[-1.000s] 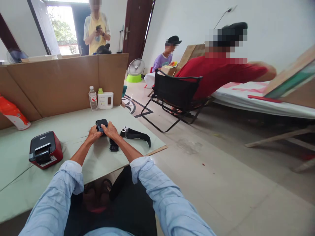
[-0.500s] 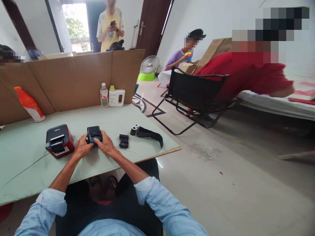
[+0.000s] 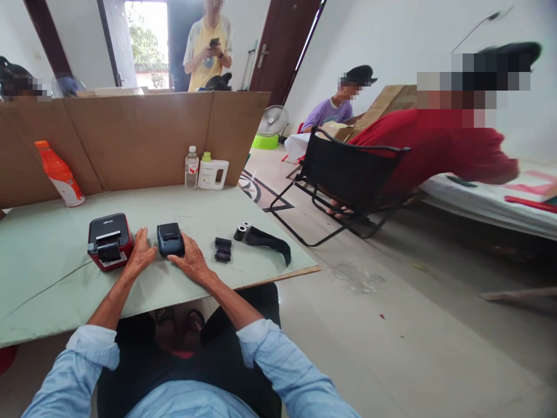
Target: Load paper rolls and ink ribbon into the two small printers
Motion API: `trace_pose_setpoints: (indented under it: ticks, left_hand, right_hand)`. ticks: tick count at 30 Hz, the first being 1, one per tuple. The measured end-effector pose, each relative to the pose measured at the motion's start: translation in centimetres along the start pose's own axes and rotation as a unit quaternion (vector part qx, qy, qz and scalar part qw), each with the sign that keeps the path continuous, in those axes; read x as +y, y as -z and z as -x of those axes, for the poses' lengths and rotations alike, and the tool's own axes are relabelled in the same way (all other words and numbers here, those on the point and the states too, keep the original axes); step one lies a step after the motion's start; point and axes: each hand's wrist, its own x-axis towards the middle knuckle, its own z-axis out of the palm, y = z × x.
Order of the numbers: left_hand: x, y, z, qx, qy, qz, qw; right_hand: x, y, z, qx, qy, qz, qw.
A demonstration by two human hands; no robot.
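Observation:
A small black portable label printer (image 3: pixel 170 239) lies on the pale green tabletop (image 3: pixel 52 302). My right hand (image 3: pixel 194 261) rests against its right side, with the thumb stretched along its front edge and the fingers apart. To its left, my left hand (image 3: pixel 140 254) is open and holds nothing. That hand sits between the small printer and a larger red-and-black label printer (image 3: pixel 109 241), close to the larger one's right side. Black material sticks out of the larger printer's front slot. On the right lie dark rolls (image 3: pixel 223 249) and a partly unrolled black strip (image 3: pixel 270 241) beside small rolls (image 3: pixel 240 232).
A cardboard panel (image 3: pixel 143 142) stands along the table's back. Before it are an orange bottle (image 3: pixel 61 174), a clear water bottle (image 3: pixel 191 168) and a white jug (image 3: pixel 213 174). A black folding chair (image 3: pixel 348 168) holds a person in red. Other people are farther back.
My left hand has let go of the small printer and moved left. My right thumb has slid from its top to its front edge. The view has shifted slightly.

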Motion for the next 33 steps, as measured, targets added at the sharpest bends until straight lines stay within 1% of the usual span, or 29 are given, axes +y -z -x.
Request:
trace_pose_setpoints:
  ticks: [3,8,11,14,19,22,24,27,30,33]
  left_hand:
    - [0.4,-0.4,0.0,0.021,0.017,-0.028,0.999]
    - [2.4,-0.9,-0.3,0.055,0.067,-0.019,0.996]
    - [3.3,-0.7,-0.7,0.058,0.093,-0.037,0.993]
    - [3.5,-0.3,-1.4,0.064,0.099,-0.042,0.992]
    - [2.8,0.1,-2.4,0.071,0.092,-0.060,0.991]
    - [2.2,0.1,-2.2,0.046,0.053,-0.052,0.996]
    - [1.6,0.1,-1.8,0.007,0.024,-0.022,0.999]
    - [0.8,0.2,-1.0,-0.053,-0.002,0.022,0.998]
    - [0.4,0.4,-0.4,-0.082,-0.039,0.027,0.996]
    - [0.5,0.5,0.1,-0.101,-0.082,0.006,0.991]
  right_hand:
    - [-0.1,0.2,0.1,-0.001,-0.006,-0.007,1.000]
    - [0.1,0.2,0.2,0.004,-0.008,-0.015,1.000]
    - [0.3,0.0,0.2,0.008,-0.003,-0.019,1.000]
    - [0.4,-0.1,0.2,0.015,0.002,-0.025,1.000]
    - [0.7,-0.2,0.1,0.017,0.007,-0.033,0.999]
    - [0.9,-0.4,0.0,0.018,0.014,-0.035,0.999]
    - [1.1,-0.5,0.0,0.019,0.016,-0.031,0.999]
    - [1.4,-0.7,-0.1,0.022,0.016,-0.024,0.999]
    - [1.5,-0.7,-0.1,0.025,0.019,-0.022,0.999]
    - [1.5,-0.7,0.0,0.025,0.022,-0.024,0.999]
